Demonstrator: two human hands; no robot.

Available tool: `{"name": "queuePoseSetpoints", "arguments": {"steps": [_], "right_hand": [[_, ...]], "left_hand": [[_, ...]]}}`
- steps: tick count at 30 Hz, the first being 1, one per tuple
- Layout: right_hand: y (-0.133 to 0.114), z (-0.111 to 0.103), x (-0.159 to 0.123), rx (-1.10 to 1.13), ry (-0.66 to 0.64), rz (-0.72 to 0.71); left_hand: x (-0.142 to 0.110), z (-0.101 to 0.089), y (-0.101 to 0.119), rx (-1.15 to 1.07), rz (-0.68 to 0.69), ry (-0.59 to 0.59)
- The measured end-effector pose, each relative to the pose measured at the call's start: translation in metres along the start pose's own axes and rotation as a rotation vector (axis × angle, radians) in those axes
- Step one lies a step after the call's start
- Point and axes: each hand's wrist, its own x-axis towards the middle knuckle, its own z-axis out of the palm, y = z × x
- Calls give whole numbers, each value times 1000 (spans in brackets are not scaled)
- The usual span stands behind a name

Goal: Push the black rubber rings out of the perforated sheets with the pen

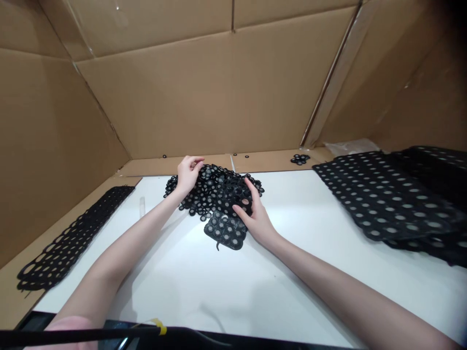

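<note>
A heap of small black rubber rings [209,192], many with pale centers, lies on the white tabletop in front of me. Over the heap's left top, my left hand [188,176] has its fingers and thumb pinched together; whatever is between them is too small to make out. My right hand [257,214] grips a black perforated rubber piece [239,192] at the heap's right side, thumb below and fingers above; skin shows through one hole. Just below lies a small black sheet [226,232] with round pale spots and a thin tail, close to my right thumb.
Long black perforated strips [76,233] lie at the left edge. Large black perforated sheets [386,194] are stacked at the right. A ring cluster [300,159] sits by the cardboard wall [215,92]. A clear tube [142,206] stands left; a black cable [138,333] crosses the front.
</note>
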Motion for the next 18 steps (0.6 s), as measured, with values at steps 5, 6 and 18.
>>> {"name": "queuePoseSetpoints", "arguments": {"steps": [5, 6, 18], "right_hand": [[-1, 0, 0, 1, -1, 7], [-1, -1, 0, -2, 1, 7], [-4, -2, -2, -39, 45, 9]], "left_hand": [[3, 1, -8, -64, -6, -13], [3, 2, -9, -84, -10, -14], [3, -2, -7, 12, 9, 44]]}}
